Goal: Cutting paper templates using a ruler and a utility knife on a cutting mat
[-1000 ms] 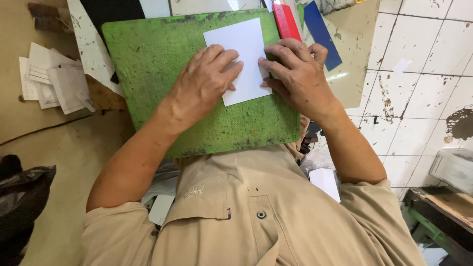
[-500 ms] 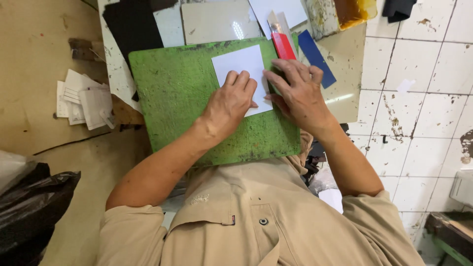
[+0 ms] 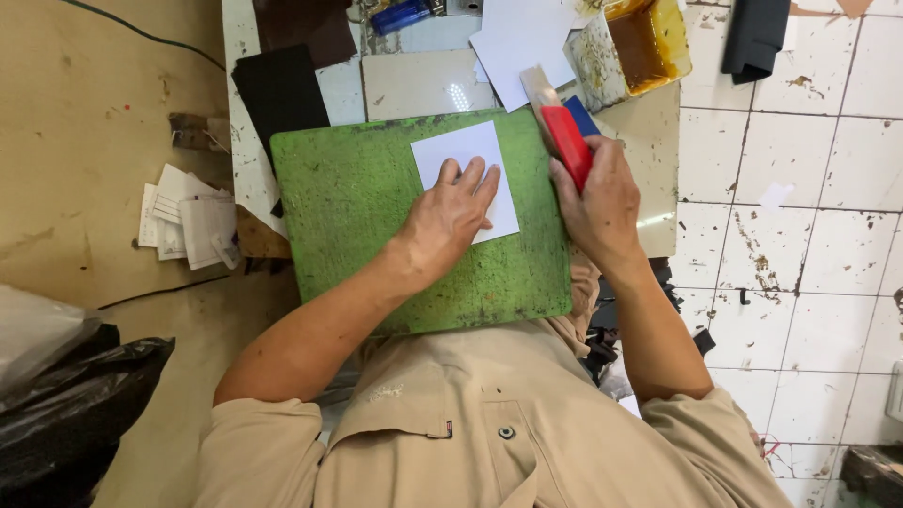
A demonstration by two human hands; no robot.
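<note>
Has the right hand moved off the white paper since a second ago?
Yes. The right hand has left the white paper and gone to the green board's right edge, gripping the red-handled brush.

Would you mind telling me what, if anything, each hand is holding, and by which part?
The right hand grips a red-handled brush by its handle. The left hand holds nothing; it presses flat on the white paper.

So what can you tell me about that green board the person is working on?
The green board is a flat, roughly rectangular slab with rounded corners, its green surface heavily scuffed and speckled with dark wear marks, especially along the edges. It lies across the person's lap, its far edge reaching the cluttered tabletop. A white paper sheet lies on its upper middle, pressed flat by the left hand. The right hand, at the board's right edge, grips a red-handled tool.
</note>
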